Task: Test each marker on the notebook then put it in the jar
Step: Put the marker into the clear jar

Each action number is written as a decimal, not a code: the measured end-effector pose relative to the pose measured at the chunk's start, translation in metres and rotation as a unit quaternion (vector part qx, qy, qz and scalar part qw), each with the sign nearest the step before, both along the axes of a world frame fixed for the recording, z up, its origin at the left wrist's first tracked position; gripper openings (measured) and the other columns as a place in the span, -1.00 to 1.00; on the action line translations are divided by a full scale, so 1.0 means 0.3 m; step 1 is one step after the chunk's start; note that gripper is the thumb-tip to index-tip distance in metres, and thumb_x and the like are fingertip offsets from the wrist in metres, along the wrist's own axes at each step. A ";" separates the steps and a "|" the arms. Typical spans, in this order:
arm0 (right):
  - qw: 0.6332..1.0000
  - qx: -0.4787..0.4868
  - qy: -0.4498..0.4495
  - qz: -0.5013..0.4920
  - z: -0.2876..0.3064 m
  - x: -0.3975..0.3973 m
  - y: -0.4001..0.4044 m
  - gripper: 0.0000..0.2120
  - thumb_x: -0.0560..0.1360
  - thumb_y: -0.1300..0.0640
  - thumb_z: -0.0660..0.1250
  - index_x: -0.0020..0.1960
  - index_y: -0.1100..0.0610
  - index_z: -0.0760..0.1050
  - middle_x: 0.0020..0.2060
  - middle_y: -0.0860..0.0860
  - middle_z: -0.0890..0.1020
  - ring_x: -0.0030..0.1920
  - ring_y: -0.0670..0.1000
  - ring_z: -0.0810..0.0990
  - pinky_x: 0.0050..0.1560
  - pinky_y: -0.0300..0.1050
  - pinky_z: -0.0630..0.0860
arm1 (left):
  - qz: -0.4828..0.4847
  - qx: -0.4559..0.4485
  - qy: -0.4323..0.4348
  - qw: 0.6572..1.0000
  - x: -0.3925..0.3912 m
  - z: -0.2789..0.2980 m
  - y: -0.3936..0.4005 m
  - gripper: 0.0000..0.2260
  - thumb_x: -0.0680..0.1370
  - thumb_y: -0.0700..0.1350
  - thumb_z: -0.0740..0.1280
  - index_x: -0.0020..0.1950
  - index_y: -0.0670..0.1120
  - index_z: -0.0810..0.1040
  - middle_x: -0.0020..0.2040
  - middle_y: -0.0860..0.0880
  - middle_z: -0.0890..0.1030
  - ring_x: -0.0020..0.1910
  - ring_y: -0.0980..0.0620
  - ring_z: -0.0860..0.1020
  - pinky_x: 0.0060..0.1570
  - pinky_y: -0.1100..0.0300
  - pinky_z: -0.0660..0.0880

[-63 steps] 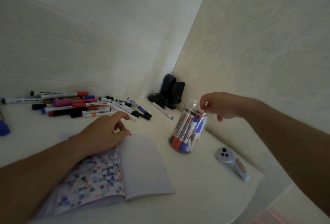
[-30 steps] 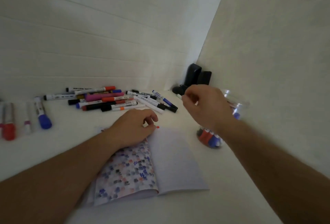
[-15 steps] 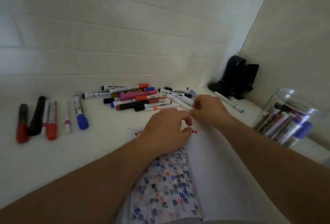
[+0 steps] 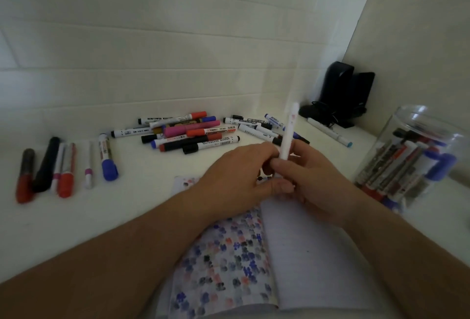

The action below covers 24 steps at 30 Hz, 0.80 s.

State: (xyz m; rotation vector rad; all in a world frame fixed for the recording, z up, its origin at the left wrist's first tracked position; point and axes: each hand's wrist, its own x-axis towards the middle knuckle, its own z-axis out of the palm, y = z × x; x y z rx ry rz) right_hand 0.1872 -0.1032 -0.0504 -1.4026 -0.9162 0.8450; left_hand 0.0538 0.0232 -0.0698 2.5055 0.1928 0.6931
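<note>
While both hands (image 4: 279, 173) pinch the upright marker (image 4: 287, 135) over the notebook (image 4: 305, 255), a hard cap-pull could jerk an elbow into the jar (image 4: 417, 158) nearby.

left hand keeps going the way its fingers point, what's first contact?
Left hand points right, toward the right hand, whose grip holds the slim white marker upright. It would meet that marker's lower end or the right fingers almost at once; depth is unclear.
</note>
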 end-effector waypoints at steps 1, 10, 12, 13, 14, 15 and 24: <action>0.998 0.010 -0.057 -0.004 -0.007 -0.002 -0.002 -0.83 0.56 0.20 0.43 0.09 0.25 0.52 -0.18 0.14 0.68 -0.21 0.02 0.66 -0.19 -0.16 0.60 | -0.007 0.003 0.000 1.000 0.000 0.000 -0.004 -0.69 0.54 0.27 0.37 0.12 0.10 0.48 -0.08 0.16 0.52 -0.10 0.17 0.49 -0.13 0.17 0.49; 0.995 0.066 -0.075 -0.023 -0.044 0.007 -0.024 -0.68 0.63 -0.05 0.38 -0.02 0.19 0.40 -0.47 0.04 0.42 -0.47 -0.04 0.29 -0.44 -0.18 0.22 | -0.018 0.033 0.040 0.998 0.000 -0.004 -0.002 -0.78 0.71 0.11 0.11 0.25 0.09 0.46 -0.13 0.16 0.55 -0.17 0.19 0.51 -0.15 0.13 0.47; 0.995 0.068 -0.063 -0.038 -0.047 0.002 -0.018 -0.76 0.67 0.03 0.31 0.00 0.20 0.40 -0.49 0.02 0.40 -0.48 -0.06 0.30 -0.47 -0.19 0.24 | -0.024 0.030 0.031 0.999 0.002 -0.005 -0.008 -0.75 0.71 0.14 0.10 0.32 0.13 0.44 -0.23 0.21 0.52 -0.25 0.22 0.51 -0.24 0.28 0.39; 0.995 0.070 -0.057 -0.037 -0.046 -0.002 -0.017 -0.81 0.67 0.05 0.30 0.02 0.17 0.41 -0.48 0.01 0.40 -0.48 -0.06 0.30 -0.48 -0.20 0.24 | -0.024 0.028 0.029 0.999 0.002 -0.005 -0.010 -0.71 0.70 0.16 0.10 0.36 0.14 0.44 -0.28 0.22 0.51 -0.29 0.21 0.50 -0.29 0.32 0.34; 0.995 0.076 -0.053 -0.032 -0.046 -0.005 -0.016 -0.84 0.67 0.05 0.31 0.03 0.14 0.43 -0.48 0.02 0.40 -0.48 -0.06 0.30 -0.49 -0.20 0.24 | -0.021 0.029 0.027 0.999 0.002 -0.004 -0.011 -0.66 0.69 0.17 0.10 0.42 0.15 0.43 -0.32 0.22 0.50 -0.32 0.21 0.50 -0.33 0.34 0.31; 0.995 0.083 -0.051 -0.028 -0.047 -0.007 -0.017 -0.85 0.65 0.03 0.32 0.03 0.11 0.45 -0.47 0.03 0.41 -0.48 -0.06 0.30 -0.49 -0.20 0.23 | -0.018 0.034 0.025 0.999 0.002 -0.003 -0.009 -0.63 0.69 0.18 0.10 0.47 0.17 0.41 -0.34 0.22 0.50 -0.34 0.20 0.50 -0.35 0.35 0.29; 0.995 0.077 -0.061 -0.025 -0.055 0.006 -0.015 -0.89 0.66 0.06 0.31 -0.03 0.01 0.56 -0.46 0.04 0.43 -0.47 -0.05 0.31 -0.49 -0.19 0.24 | -0.027 0.011 0.047 0.998 0.010 -0.002 0.003 -0.67 0.69 0.17 0.18 0.47 0.31 0.40 -0.21 0.10 0.65 -0.33 0.11 0.55 -0.21 0.07 0.53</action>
